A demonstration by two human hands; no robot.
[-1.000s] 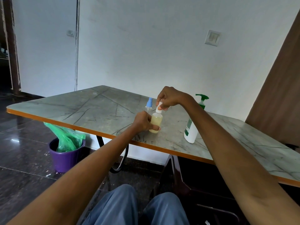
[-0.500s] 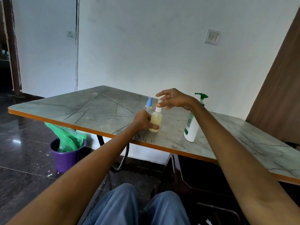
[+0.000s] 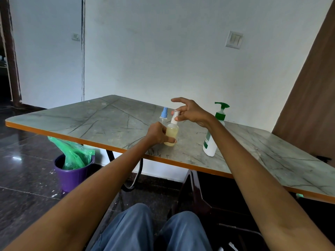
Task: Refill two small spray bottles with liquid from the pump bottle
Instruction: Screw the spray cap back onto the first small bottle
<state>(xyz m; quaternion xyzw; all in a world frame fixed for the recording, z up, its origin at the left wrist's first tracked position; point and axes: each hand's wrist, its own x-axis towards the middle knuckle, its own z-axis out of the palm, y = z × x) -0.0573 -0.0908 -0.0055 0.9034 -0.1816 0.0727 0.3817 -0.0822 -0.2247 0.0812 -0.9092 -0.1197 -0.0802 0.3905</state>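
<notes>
A small spray bottle [image 3: 172, 132] of pale yellow liquid stands upright on the marble-patterned table [image 3: 108, 120] near its front edge. My left hand [image 3: 156, 134] is wrapped around its body. My right hand [image 3: 190, 112] pinches the clear cap [image 3: 175, 113] over its white sprayer between thumb and a finger, with the other fingers spread. A second small spray bottle [image 3: 164, 115] with a blue top stands just behind, partly hidden by my left hand. The white pump bottle [image 3: 210, 144] with a green pump stands to the right, behind my right forearm.
A purple bucket [image 3: 72, 174] lined with a green bag sits on the dark floor under the table's left side. A brown wooden panel [image 3: 311, 98] leans at the far right. My knees and a dark chair frame [image 3: 199, 196] are below the table edge.
My right hand has uncurled from a closed grip over the sprayer top to a fingertip pinch with the index finger raised. The left hand and bottle have stayed put.
</notes>
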